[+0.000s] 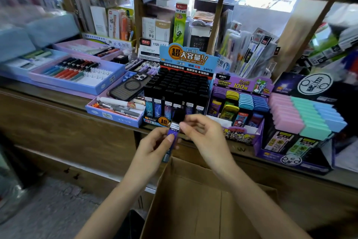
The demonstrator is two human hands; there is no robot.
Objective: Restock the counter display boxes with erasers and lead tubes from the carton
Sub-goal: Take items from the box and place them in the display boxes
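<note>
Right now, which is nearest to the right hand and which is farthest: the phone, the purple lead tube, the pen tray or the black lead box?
1. Purple lead tube, pinched by the right hand itself.
2. Black lead box, just behind the hands.
3. Phone, farther back on the left.
4. Pen tray, far left.

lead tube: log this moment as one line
left hand: holds lead tube | right hand: pinches its top | where: before blue display box, over carton | state: not yet slotted

Lead-tube display box (186,60) centre on counter (73,101); eraser box (280,159) far right; carton (193,200) below, in front; lead tube (173,134) above carton.
</note>
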